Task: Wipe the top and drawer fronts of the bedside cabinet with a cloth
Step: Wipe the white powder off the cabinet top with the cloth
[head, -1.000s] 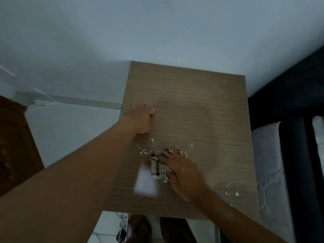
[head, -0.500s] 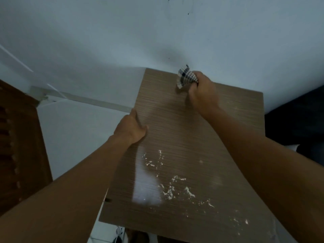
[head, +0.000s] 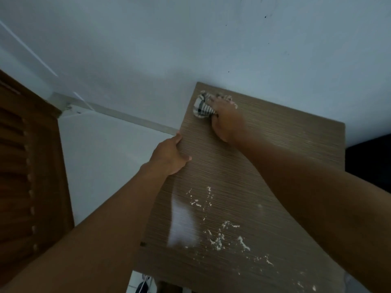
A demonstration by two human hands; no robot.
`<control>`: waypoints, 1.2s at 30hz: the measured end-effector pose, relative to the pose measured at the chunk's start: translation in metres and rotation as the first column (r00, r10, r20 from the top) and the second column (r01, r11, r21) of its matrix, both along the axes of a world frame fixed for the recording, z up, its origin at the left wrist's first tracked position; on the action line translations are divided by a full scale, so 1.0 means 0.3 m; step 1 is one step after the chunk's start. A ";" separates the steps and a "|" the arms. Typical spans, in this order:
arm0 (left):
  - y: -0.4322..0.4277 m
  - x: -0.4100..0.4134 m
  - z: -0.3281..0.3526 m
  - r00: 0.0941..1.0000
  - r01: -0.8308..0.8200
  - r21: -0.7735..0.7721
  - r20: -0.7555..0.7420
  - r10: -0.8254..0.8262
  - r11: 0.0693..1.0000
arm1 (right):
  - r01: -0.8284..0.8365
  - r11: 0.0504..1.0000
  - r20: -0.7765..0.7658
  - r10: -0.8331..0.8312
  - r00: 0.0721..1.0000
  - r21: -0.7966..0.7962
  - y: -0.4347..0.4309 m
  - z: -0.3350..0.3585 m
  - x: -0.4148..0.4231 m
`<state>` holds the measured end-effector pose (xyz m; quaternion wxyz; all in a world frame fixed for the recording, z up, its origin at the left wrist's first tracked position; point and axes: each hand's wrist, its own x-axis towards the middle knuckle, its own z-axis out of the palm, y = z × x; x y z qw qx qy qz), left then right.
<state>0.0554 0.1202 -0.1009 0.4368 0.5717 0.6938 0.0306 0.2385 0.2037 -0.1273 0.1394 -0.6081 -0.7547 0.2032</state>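
We are pressing the cloth (head: 202, 106) under our right hand (head: 227, 121), fingers flattened, at the cabinet top's (head: 275, 157) upper-left corner, while our left hand (head: 169, 156), fingers curled over the edge, is steadying it.

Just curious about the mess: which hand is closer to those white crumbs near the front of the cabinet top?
Left. The left hand grips the cabinet's side edge just beyond the white crumbs; the right hand presses the cloth at the far corner.

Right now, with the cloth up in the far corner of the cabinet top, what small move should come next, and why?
Probably draw the cloth under the right hand back toward the near edge. White crumbs lie scattered over the near half of the cabinet top, while the far part looks mostly clear. The left hand grips the left edge, bracing it.
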 end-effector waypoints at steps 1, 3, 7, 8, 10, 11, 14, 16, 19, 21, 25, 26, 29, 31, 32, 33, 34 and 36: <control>0.005 -0.010 0.001 1.000 0.008 -0.015 0.005 -0.007 1.000 | -0.054 0.999 -0.007 0.054 0.998 -0.003 -0.040 0.006 -0.003; 0.016 -0.031 0.004 1.000 0.019 -0.040 0.023 -0.019 0.999 | -0.117 0.993 -0.023 0.116 0.993 -0.015 -0.137 0.004 -0.001; 0.034 -0.052 0.009 0.999 -0.002 -0.067 0.044 0.005 0.998 | -0.191 0.982 -0.098 0.189 0.977 -0.009 -0.375 -0.019 -0.014; 0.034 -0.053 0.010 0.999 -0.002 -0.065 0.044 0.005 0.998 | -0.212 0.977 -0.106 0.210 0.972 -0.012 -0.436 -0.020 -0.025; 0.027 -0.051 0.010 0.999 -0.006 -0.054 0.048 0.008 0.999 | -0.259 0.966 -0.097 0.256 0.962 -0.015 -0.564 -0.026 -0.043; 0.020 -0.050 0.010 0.999 -0.010 -0.046 0.052 0.012 0.999 | -0.278 0.960 -0.099 0.275 0.956 -0.014 -0.626 -0.027 -0.048; -0.020 -0.051 0.014 0.999 -0.026 0.001 0.044 0.026 1.000 | -0.329 0.944 -0.126 0.322 0.938 -0.034 -0.792 -0.031 -0.049; -0.059 -0.058 0.020 0.998 -0.034 0.028 0.049 0.033 0.999 | -0.354 0.934 -0.141 0.345 0.928 -0.041 -0.875 -0.028 -0.042; -0.126 -0.079 0.033 0.999 -0.013 0.051 0.042 0.011 0.999 | -0.345 0.938 -0.198 0.335 0.921 -0.016 -0.942 0.017 -0.027; -0.171 -0.099 0.037 1.000 -0.010 0.052 0.029 0.008 0.999 | -0.291 0.955 -0.246 0.294 0.924 0.048 -0.931 0.065 -0.019; -0.269 -0.132 0.026 0.996 -0.078 0.043 0.055 0.076 0.996 | -0.075 0.988 -0.210 0.103 0.972 0.134 -0.779 0.131 -0.033; -0.290 -0.138 0.019 0.992 -0.104 0.036 0.070 0.102 0.994 | -0.027 0.991 -0.173 0.050 0.984 0.130 -0.730 0.128 -0.041; -0.329 -0.156 0.002 0.973 -0.201 0.002 0.116 0.200 0.979 | 0.052 0.999 -0.082 -0.052 0.995 0.001 -0.622 0.085 -0.085; -0.337 -0.163 -0.008 0.960 -0.246 -0.025 0.130 0.247 0.969 | 0.057 0.996 -0.004 -0.058 0.998 -0.074 -0.611 0.048 -0.122; -0.339 -0.165 -0.013 0.956 -0.258 -0.035 0.136 0.260 0.966 | 0.044 0.995 0.023 -0.043 0.999 -0.084 -0.623 0.035 -0.139; -0.341 -0.165 -0.017 0.952 -0.267 -0.041 0.142 0.270 0.963 | 0.025 0.996 0.029 -0.023 0.999 -0.084 -0.645 0.029 -0.153; -0.343 -0.164 -0.018 0.952 -0.270 -0.039 0.142 0.272 0.962 | 0.002 0.997 0.017 -0.001 1.000 -0.076 -0.677 0.030 -0.164; -0.345 -0.162 -0.017 0.962 -0.248 -0.020 0.117 0.248 0.969 | -0.068 0.995 -0.012 0.067 0.998 -0.074 -0.760 0.035 -0.179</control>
